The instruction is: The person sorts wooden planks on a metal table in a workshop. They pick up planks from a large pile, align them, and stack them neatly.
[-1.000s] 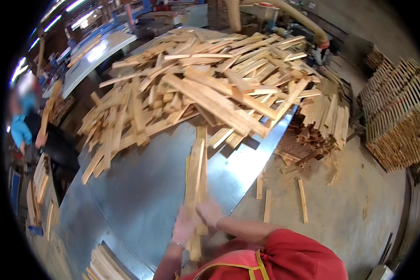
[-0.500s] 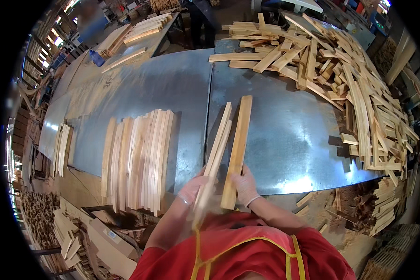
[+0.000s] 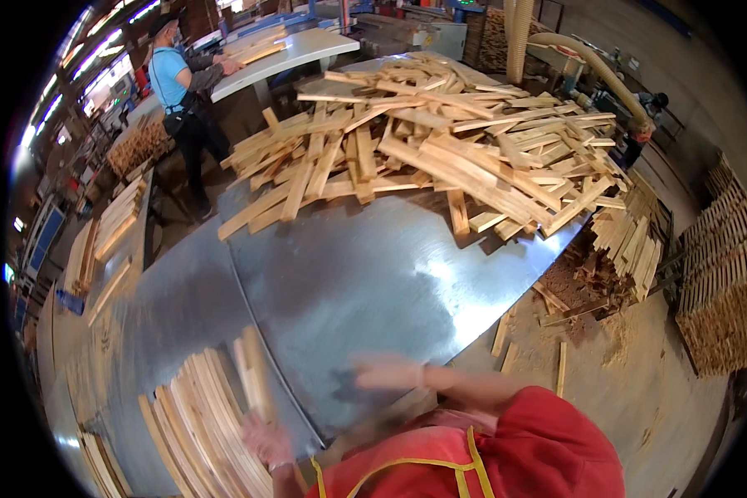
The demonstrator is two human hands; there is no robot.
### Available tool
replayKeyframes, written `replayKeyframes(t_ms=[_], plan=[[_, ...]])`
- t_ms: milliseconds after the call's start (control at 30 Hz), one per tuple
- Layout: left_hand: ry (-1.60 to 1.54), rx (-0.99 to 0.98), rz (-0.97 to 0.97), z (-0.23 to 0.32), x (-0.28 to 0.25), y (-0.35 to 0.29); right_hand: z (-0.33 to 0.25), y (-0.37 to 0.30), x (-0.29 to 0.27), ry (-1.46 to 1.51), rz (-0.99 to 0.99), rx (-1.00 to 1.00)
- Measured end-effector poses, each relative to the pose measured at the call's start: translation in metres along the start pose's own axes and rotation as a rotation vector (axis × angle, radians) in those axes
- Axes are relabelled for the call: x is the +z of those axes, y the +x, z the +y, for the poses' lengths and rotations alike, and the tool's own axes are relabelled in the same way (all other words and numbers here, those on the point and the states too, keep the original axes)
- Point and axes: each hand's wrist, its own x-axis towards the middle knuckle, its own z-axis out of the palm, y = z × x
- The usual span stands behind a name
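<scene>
My left hand [image 3: 267, 441], in a pale glove, grips the near end of a few short wooden strips [image 3: 256, 373]. These strips are beside the right edge of a neat row of pale wooden strips [image 3: 195, 415] on the metal table [image 3: 340, 274]. Over the bare metal to the right is my right hand [image 3: 388, 373], smeared by motion. No strip shows in it, and its fingers are too blurred to read. A large jumbled pile of wooden strips [image 3: 473, 158] covers the far part of the table.
A co-worker [image 3: 174, 83] in a blue shirt stands at a white table [image 3: 299, 51], far left. Another person [image 3: 639, 129] is at the far right. Stacked wood [image 3: 722, 282] stands on the right-hand floor. A blue bottle [image 3: 70, 301] lies at the left.
My view has swung right toward the pile. The hands, which held strips in front of me, have parted: the left brought strips to the row, and the right moved off without any visible strip.
</scene>
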Motion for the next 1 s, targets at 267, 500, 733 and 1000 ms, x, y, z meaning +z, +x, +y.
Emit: replayKeyframes(t_ms=[267, 500, 733, 1000], plan=[[0.083, -0.06, 0.11, 0.073, -0.017, 0.051, 0.015, -0.123, -0.4, 0.046, 0.975, 0.084], [-1.122, 0.165, -0.766, 0.417, -0.005, 0.085, 0.076, -0.085, -0.647, -0.547, 0.963, 0.49], [-0.315, 1.454, -0.305, 0.658, 0.046, 0.088, 0.176, -0.07, -0.683, -0.531, 0.627, 0.544], [-2.06, 0.0, -1.239, 0.688, 0.035, 0.097, 0.107, -0.08, -0.585, -0.364, 0.501, 0.54]])
